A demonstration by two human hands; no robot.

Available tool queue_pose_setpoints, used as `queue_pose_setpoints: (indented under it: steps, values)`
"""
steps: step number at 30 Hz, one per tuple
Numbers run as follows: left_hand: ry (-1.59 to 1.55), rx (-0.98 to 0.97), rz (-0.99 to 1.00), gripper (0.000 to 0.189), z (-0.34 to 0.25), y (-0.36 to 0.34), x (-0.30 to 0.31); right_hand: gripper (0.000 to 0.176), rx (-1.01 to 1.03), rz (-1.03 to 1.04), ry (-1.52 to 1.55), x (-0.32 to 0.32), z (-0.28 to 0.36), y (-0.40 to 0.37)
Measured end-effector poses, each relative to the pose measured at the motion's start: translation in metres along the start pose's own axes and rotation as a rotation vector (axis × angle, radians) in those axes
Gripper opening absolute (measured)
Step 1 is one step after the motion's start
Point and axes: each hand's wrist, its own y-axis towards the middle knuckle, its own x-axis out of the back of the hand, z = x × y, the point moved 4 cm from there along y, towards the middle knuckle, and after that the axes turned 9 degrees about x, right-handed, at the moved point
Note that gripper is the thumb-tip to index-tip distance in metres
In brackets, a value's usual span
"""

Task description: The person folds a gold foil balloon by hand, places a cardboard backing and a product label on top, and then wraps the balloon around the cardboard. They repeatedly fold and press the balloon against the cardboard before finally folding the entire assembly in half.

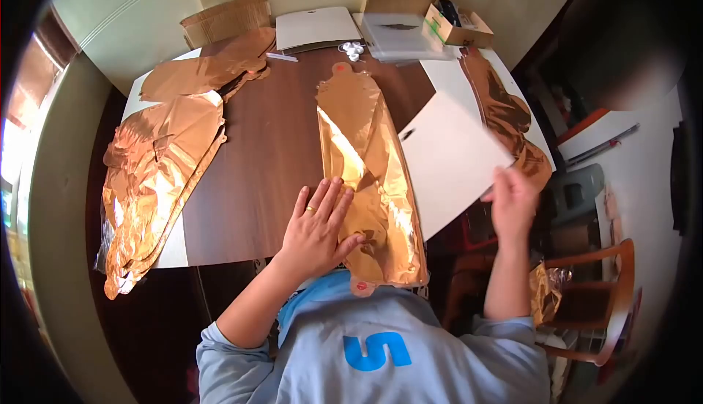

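A long copper-gold foil piece (377,147) lies lengthwise on the brown table, its near end at the front edge by my body. My left hand (316,224) rests flat on its left side, fingers spread, with a ring on one finger. Out to the right, my right hand (512,199) pinches the corner of a white sheet (450,158), which has a small dark slot near its left corner. The sheet is tilted beside the foil piece's right edge, and my right hand is slightly blurred.
More foil pieces (165,162) are piled at the left, with others (505,111) at the right. White sheets (316,29), clear sheets (403,34), small white rolls (353,50) and an open box (460,27) stand at the back. A wooden chair (622,287) is at the lower right.
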Motion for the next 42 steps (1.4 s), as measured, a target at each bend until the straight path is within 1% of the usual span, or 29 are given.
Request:
queue_pose_setpoints:
  steps: [2, 3, 4, 5, 6, 7, 9, 10, 12, 13, 14, 17, 18, 21, 22, 25, 28, 29, 31, 32, 35, 36, 39, 42]
  values:
    - [0.018, 0.008, -0.001, 0.078, 0.0, -0.001, 0.001, 0.027, 0.272, -0.069, -0.209, 0.022, 0.029, 0.027]
    - [0.027, 0.012, 0.005, 0.078, 0.0, 0.0, 0.002, 0.026, 0.438, -0.058, -0.293, 0.026, 0.055, 0.035]
    - [0.034, 0.012, 0.012, 0.079, -0.002, 0.0, 0.002, 0.023, 0.581, -0.055, -0.444, 0.026, 0.067, 0.038]
    - [0.03, 0.016, -0.004, 0.077, -0.003, 0.0, 0.002, 0.02, 0.745, -0.027, -0.5, 0.015, 0.082, 0.036]
    - [0.026, 0.017, -0.021, 0.076, -0.004, 0.0, 0.002, 0.019, 0.968, 0.047, -0.601, 0.002, 0.09, 0.033]
    - [0.022, 0.019, -0.038, 0.075, -0.005, 0.0, 0.003, 0.017, 1.107, 0.111, -0.627, -0.014, 0.091, 0.028]
    - [-0.029, 0.014, -0.126, 0.067, -0.008, -0.002, 0.007, 0.015, 1.253, 0.306, -0.53, -0.068, 0.087, 0.007]
    - [-0.053, 0.012, -0.17, 0.063, -0.008, -0.003, 0.009, 0.015, 1.288, 0.393, -0.478, -0.098, 0.079, -0.006]
    - [-0.13, -0.034, -0.231, 0.054, -0.007, -0.012, 0.011, 0.014, 1.288, 0.543, -0.456, -0.139, 0.066, -0.028]
    - [-0.169, -0.056, -0.261, 0.05, -0.007, -0.016, 0.012, 0.018, 1.278, 0.628, -0.469, -0.153, 0.06, -0.037]
    - [-0.155, -0.07, -0.283, 0.043, -0.008, -0.018, 0.014, 0.019, 1.256, 0.636, -0.423, -0.164, 0.052, -0.045]
    - [-0.182, -0.101, -0.297, 0.04, -0.006, -0.023, 0.013, 0.017, 1.15, 0.715, -0.31, -0.175, 0.049, -0.05]
    - [-0.183, -0.105, -0.298, 0.04, -0.006, -0.022, 0.012, 0.016, 1.108, 0.749, -0.276, -0.175, 0.05, -0.05]
    - [-0.176, -0.106, -0.293, 0.038, -0.005, -0.023, 0.012, 0.018, 1.01, 0.702, -0.155, -0.148, 0.052, -0.033]
    - [-0.171, -0.1, -0.291, 0.038, -0.006, -0.023, 0.014, 0.016, 0.908, 0.748, -0.17, -0.136, 0.044, -0.028]
    - [-0.165, -0.095, -0.288, 0.037, -0.009, -0.024, 0.015, 0.031, 0.892, 0.749, -0.315, -0.113, 0.038, -0.017]
    - [-0.18, -0.104, -0.283, 0.036, -0.009, -0.023, 0.014, 0.042, 0.896, 0.759, -0.448, -0.107, 0.02, -0.018]
    - [-0.186, -0.103, -0.281, 0.036, -0.008, -0.023, 0.014, 0.041, 0.888, 0.781, -0.447, -0.106, 0.011, -0.017]
    - [-0.194, -0.099, -0.239, 0.043, -0.002, -0.023, 0.016, 0.04, 0.876, 0.824, -0.446, -0.105, -0.005, -0.014]
    - [-0.2, -0.096, -0.215, 0.047, 0.0, -0.023, 0.018, 0.035, 0.851, 0.822, -0.428, -0.103, -0.009, -0.013]
    - [-0.131, -0.084, -0.089, 0.061, -0.005, -0.013, 0.026, 0.033, 0.864, 0.822, -0.335, -0.097, -0.02, -0.012]
    - [-0.119, -0.076, -0.002, 0.071, -0.004, -0.013, 0.022, 0.032, 0.846, 0.823, -0.304, -0.093, -0.019, -0.012]
    - [-0.078, -0.066, 0.043, 0.069, -0.008, -0.012, 0.024, 0.04, 0.876, 0.9, -0.37, -0.081, -0.019, -0.018]
    - [-0.035, -0.073, -0.013, 0.069, -0.008, -0.017, 0.015, 0.054, 0.843, 0.972, -0.365, -0.067, -0.017, -0.03]
